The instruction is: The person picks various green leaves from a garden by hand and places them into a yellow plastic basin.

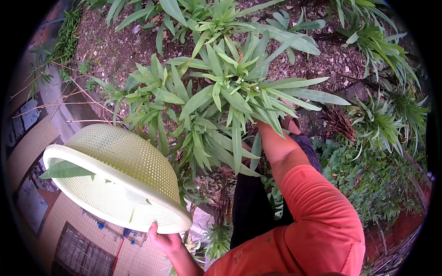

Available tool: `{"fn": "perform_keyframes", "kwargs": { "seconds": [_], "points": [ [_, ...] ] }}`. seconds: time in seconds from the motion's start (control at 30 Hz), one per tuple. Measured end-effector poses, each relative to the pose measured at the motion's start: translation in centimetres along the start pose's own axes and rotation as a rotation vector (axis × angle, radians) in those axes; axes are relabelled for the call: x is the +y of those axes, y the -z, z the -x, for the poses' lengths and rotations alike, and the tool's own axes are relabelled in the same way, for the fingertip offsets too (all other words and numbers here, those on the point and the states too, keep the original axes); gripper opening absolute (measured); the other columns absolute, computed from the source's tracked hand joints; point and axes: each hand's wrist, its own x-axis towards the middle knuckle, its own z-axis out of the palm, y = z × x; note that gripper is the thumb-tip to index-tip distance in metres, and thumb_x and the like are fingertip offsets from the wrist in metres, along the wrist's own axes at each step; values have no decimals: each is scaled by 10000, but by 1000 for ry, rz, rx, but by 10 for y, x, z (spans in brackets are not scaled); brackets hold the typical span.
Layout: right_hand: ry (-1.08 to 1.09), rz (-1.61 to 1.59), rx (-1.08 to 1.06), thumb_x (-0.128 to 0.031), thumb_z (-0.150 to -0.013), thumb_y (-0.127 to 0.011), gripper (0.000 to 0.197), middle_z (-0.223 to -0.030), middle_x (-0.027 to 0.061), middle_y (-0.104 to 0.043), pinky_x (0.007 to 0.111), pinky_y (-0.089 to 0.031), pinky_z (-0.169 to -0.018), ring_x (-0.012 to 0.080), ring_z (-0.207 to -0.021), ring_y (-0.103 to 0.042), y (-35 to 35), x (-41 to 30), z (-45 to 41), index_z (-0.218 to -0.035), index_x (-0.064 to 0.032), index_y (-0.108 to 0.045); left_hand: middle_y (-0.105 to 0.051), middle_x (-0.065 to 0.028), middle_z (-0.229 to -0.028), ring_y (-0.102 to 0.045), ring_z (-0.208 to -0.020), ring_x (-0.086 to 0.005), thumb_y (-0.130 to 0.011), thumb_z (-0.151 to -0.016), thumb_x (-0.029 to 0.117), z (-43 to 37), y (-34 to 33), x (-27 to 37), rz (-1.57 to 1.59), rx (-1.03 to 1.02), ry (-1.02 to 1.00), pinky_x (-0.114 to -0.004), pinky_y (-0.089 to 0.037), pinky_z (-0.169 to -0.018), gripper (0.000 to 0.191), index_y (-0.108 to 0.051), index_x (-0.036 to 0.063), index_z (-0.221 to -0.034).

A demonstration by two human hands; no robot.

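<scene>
My left hand (pixel 166 240) grips the thick rim of a pale yellow-green plastic colander (pixel 138 155), with the thumb on the rim. The colander is tilted on its side, its mouth turned down and left. A long green leaf (pixel 69 170) pokes out past its rim, and smaller leaf bits cling to the inner wall. My right forearm (pixel 276 141) reaches into a tall leafy plant (pixel 234 79) with long narrow leaves. Foliage covers my right hand, so it is out of view, and whatever it touches is hidden too.
More leafy plants (pixel 383 120) grow at right and top from pebbly soil (pixel 310 69). Dry thin stalks (pixel 86 93) stick out at left. Low green ground cover (pixel 359 179) lies at lower right. A tiled wall (pixel 65 214) with a barred window (pixel 81 252) stands at lower left.
</scene>
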Motion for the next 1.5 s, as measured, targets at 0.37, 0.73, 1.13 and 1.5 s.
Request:
{"fn": "perform_keyframes", "kwargs": {
  "seconds": [0.37, 0.73, 1.13, 1.5],
  "points": [
    [54, -205, -95, -167, -869, -511, 85, -787, 43, -536, 282, -454, -598, 140, -649, -499, 102, -163, 39, -906, -91, -514, -409, -185, -1271, -407, -1168, -316, -519, -725, 119, 28, -43, -21, -178, -35, 46, -455, -304, -1007, 657, -262, -30, -1310],
    [1055, 1019, 88, -262, -796, -599, 213, -802, 116, -648, 336, -478, -697, 247, -737, -627, 8, -428, 107, -943, -114, -639, -432, -179, -1243, -442, -1138, -310, -484, -757, 76, 67, -104, -29, -194, 35, -32, -454, -353, -979, 576, -288, -25, -1289],
    [528, 2185, -226, -139, -715, -590, 316, -1097, 145, -583, 384, -468, -840, 277, -1021, -564, -56, -393, -3, -1017, -50, -626, -443, -187, -1190, -475, -1078, -309, -481, -731, 33, 109, -111, -67, -116, 246, -33, -452, -392, -937, 581, -287, -41, -1273],
    [480, 1784, -107, -279, -734, -568, 455, -1199, 133, -521, 342, -401, -933, 260, -1101, -507, -41, -387, -31, -1149, -93, -553, -464, -145, -1206, -475, -1095, -293, -495, -732, 29, 133, -98, -94, -86, 324, 21, -438, -383, -951, 581, -311, 7, -1283]
  ]
}}
